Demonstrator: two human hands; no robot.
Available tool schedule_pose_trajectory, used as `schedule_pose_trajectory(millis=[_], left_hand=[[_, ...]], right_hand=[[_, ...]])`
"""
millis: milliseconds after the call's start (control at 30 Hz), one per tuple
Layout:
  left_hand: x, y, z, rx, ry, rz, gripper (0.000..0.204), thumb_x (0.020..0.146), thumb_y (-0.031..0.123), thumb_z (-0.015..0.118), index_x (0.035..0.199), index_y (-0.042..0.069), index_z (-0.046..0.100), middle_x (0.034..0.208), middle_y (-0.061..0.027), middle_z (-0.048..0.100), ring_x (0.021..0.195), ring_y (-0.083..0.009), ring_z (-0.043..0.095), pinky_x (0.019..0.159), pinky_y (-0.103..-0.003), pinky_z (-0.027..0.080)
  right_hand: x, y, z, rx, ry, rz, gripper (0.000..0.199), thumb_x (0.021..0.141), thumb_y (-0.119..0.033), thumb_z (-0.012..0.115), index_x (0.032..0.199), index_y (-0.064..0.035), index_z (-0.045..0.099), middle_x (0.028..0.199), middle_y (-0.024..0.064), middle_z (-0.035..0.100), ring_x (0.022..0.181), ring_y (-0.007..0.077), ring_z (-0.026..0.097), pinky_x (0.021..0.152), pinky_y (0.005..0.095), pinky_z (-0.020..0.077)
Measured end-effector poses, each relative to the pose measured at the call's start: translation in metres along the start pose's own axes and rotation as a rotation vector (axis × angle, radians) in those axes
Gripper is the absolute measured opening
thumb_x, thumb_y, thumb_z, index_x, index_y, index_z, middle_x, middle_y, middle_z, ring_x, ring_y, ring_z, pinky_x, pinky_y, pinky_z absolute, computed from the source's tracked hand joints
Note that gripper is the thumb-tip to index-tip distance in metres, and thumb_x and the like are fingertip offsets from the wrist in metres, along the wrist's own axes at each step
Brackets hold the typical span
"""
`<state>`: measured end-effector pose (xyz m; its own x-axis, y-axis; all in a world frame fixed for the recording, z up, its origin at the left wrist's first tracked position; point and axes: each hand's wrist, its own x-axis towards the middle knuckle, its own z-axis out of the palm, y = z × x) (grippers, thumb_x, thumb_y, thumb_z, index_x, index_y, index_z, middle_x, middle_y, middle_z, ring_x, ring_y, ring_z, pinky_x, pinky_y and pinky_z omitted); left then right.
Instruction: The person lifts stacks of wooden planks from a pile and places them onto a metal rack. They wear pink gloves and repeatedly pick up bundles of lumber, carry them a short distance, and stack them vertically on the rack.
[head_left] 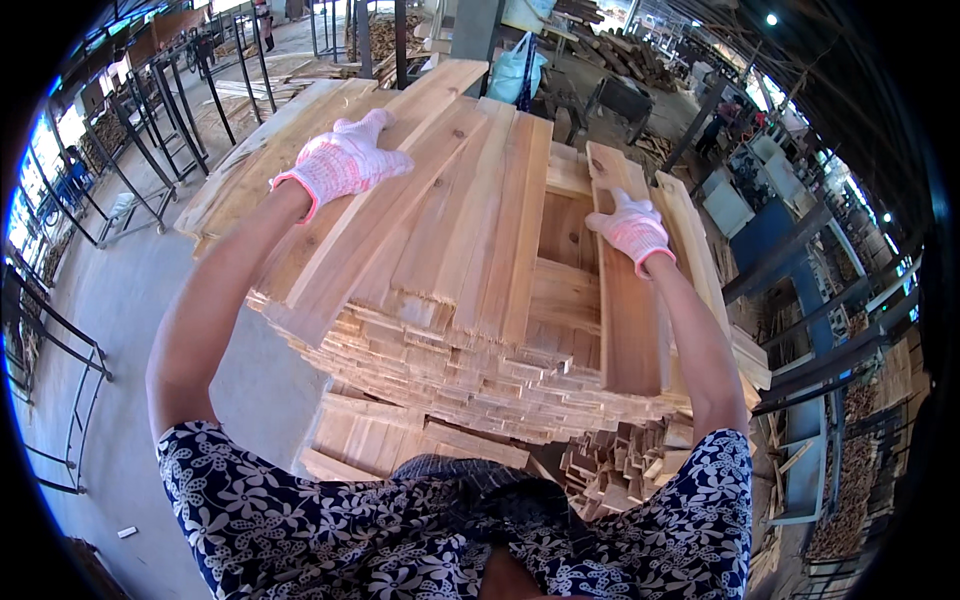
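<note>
One plank [630,330] right of centre, long axis running top to bottom, lies under the nearer right hand [630,228], grip unclear; the left hand [343,160], thumb splayed, touches boards [400,205] upper left.

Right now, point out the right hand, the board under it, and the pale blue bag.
Right hand [632,228]: head view, its gloved back.
Board [628,315]: head view, its bare upper face.
Pale blue bag [512,76]: head view, its side.
</note>
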<state>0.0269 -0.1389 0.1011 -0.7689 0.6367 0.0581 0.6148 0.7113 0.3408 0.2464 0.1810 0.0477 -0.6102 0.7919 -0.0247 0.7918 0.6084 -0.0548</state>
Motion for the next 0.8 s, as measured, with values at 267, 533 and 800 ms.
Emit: schedule_pose_trajectory(millis=[267,533,800], left_hand=[[-0.016,0.019,0.03,0.299,-0.151,-0.064,0.095,0.08,0.052,0.071,0.157,0.016,0.031,0.148,-0.0306,0.043,0.134,-0.0474,0.049,0.108,-0.051,0.045],[0.012,0.024,0.038,0.223,-0.143,-0.09,0.09,0.076,0.05,0.073,0.15,0.013,0.037,0.147,-0.0295,0.044,0.135,-0.0453,0.047,0.105,-0.053,0.046],[0.028,0.004,0.036,0.036,-0.094,0.014,0.088,0.078,0.055,0.071,0.152,0.019,0.043,0.136,-0.0264,0.057,0.128,-0.0399,0.055,0.1,-0.048,0.05]], right_hand=[[0.026,0.062,0.018,0.202,-0.004,0.095,0.1,0.078,-0.056,0.068,0.16,-0.0137,0.03,0.152,0.0324,0.04,0.141,0.0459,0.042,0.115,0.0481,0.0389],[0.046,0.004,0.021,0.322,0.054,-0.059,0.097,0.08,-0.062,0.063,0.154,-0.0046,0.038,0.146,0.0332,0.049,0.138,0.0452,0.047,0.113,0.0476,0.0397],[0.058,-0.055,0.043,0.47,0.105,-0.225,0.077,0.09,-0.062,0.052,0.137,-0.0006,0.052,0.136,0.034,0.056,0.129,0.0464,0.054,0.103,0.0498,0.0434]])
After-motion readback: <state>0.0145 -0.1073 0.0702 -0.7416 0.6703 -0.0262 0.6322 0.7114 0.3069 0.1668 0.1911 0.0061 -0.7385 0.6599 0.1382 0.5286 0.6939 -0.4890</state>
